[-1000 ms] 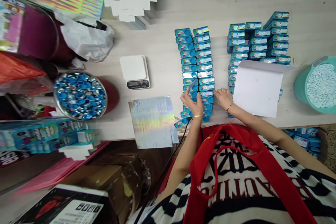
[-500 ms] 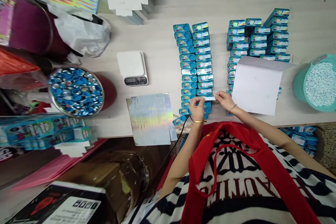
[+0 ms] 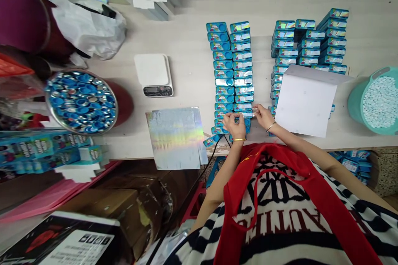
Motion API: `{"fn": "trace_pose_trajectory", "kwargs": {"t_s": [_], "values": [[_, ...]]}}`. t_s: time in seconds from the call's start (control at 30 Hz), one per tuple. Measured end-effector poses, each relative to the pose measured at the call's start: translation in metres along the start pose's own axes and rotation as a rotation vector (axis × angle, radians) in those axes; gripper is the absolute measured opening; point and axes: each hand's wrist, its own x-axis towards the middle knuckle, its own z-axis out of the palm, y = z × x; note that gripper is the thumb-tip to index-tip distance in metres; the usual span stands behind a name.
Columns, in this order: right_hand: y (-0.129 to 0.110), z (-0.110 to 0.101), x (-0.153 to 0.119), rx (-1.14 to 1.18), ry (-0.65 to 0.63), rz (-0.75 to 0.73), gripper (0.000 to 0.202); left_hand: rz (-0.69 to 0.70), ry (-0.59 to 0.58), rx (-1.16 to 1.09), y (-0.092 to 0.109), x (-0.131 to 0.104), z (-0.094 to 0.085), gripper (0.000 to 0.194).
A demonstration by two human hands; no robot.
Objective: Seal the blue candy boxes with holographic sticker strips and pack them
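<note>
Two columns of small blue boxes (image 3: 222, 55) stand in front of me, their near end by my hands. A narrow shiny sticker strip (image 3: 248, 114) spans the gap between my hands, over one box in the right column. The fingers of my left hand (image 3: 234, 125) are closed in a pinch at the strip's left end. My right hand (image 3: 263, 116) pinches at its right end. Whether the strip touches the box beneath is too small to tell. Many boxes further up the right column carry similar shiny strips.
More stacked blue boxes stand right, partly behind a white sheet (image 3: 306, 101). A teal tub (image 3: 356, 103) of white pellets is at far right. Left are holographic sheets (image 3: 174, 138), a white scale (image 3: 152, 70) and a bucket (image 3: 124, 105) of blue-and-silver caps.
The strip has come down closer over the box. My left hand's fingers have bunched nearer to it, and the right fingertips have shifted slightly. The whole view has moved a little.
</note>
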Motion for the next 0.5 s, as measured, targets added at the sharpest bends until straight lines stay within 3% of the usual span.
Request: {"fn": "trace_pose_trajectory", "kwargs": {"t_s": [0.13, 0.33, 0.5], "values": [[-0.001, 0.006, -0.002, 0.005, -0.009, -0.008, 0.038, 0.027, -0.002, 0.052, 0.001, 0.001, -0.001, 0.017], [0.002, 0.013, -0.015, 0.049, 0.103, 0.043, 0.032, -0.002, 0.03, 0.076, 0.001, 0.008, -0.009, 0.055], [-0.004, 0.021, -0.03, -0.056, -0.074, -0.028, 0.044, -0.027, 0.018, 0.12, 0.003, 0.012, -0.011, 0.057]]}}
